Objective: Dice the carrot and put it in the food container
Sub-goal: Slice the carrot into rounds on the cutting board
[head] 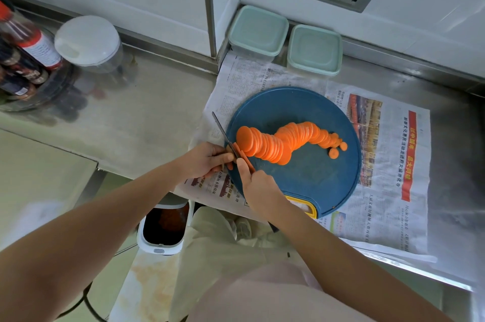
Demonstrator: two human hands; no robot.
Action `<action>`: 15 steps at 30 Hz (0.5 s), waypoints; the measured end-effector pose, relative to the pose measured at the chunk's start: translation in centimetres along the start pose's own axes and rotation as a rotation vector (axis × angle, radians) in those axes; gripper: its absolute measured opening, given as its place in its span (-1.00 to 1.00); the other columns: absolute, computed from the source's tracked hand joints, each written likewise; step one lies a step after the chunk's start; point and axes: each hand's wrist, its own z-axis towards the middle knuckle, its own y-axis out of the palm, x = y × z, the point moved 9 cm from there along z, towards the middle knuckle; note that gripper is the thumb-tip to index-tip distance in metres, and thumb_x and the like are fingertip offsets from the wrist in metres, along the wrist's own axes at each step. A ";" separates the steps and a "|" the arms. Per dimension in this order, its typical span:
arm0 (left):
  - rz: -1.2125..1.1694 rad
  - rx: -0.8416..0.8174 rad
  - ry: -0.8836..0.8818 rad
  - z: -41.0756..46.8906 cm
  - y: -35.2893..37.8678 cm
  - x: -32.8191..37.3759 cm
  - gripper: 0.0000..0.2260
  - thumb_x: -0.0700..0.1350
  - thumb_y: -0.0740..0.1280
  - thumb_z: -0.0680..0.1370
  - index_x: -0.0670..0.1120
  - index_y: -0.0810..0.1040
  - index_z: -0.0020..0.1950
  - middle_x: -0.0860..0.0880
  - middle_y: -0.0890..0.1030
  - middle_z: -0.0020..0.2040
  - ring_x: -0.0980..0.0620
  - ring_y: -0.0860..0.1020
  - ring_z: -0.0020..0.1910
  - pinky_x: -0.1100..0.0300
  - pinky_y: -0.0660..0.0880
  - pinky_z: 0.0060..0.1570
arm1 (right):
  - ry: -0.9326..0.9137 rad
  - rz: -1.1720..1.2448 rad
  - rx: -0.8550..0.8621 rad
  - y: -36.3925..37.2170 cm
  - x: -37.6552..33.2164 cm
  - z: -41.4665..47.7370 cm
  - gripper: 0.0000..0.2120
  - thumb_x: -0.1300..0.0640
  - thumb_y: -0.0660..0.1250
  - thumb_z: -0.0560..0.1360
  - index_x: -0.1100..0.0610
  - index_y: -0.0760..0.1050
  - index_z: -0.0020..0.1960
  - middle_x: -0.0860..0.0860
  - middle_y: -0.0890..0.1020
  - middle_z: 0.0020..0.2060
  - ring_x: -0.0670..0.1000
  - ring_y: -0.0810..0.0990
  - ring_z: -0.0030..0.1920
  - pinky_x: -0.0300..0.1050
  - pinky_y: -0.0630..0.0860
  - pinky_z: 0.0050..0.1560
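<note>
While the right hand (258,185) is clamped on the knife (221,130) at its orange handle, the left hand (207,160) pinches what appears to be the last carrot end (230,165) at the cutting board (315,177) edge. Assessment: the end is stiff, short and likely slick, so hold its outer tip with fingers tucked. Carrot slices (275,143) lie overlapped across the board, light and prone to rolling. Lidded food containers (258,30) stand behind.
</note>
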 end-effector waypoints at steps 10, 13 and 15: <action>0.083 0.098 0.046 -0.2 -0.2 -0.1 -0.70 0.00 0.23 0.61 -0.19 0.64 -0.02 -0.06 0.67 -0.18 0.03 0.62 -0.19 0.20 0.53 -0.10 | -0.014 0.073 -0.069 -0.7 -1.9 -0.2 -0.41 -0.20 -0.14 0.64 0.25 0.43 0.02 0.06 0.41 -0.40 0.02 0.41 -0.42 -0.05 0.42 -0.32; 0.055 0.051 0.010 -0.2 -0.1 0.1 -0.71 0.00 0.25 0.60 -0.18 0.61 -0.14 0.03 0.56 -0.39 0.13 0.50 -0.44 0.30 0.46 -0.36 | 0.016 0.014 -0.002 -0.3 -0.8 0.5 -0.41 -0.30 -0.16 0.59 0.13 0.36 -0.23 0.08 0.45 -0.37 0.04 0.49 -0.34 -0.09 0.43 -0.25; -0.008 0.003 -0.055 -0.2 0.1 0.0 -0.71 -0.01 0.25 0.60 -0.14 0.55 -0.24 0.06 0.43 -0.50 0.14 0.36 -0.56 0.32 0.35 -0.51 | -0.004 0.024 -0.009 0.0 -0.6 0.8 -0.54 -0.27 -0.15 0.61 -0.02 0.33 -0.21 0.11 0.49 -0.27 0.11 0.56 -0.19 -0.01 0.49 -0.12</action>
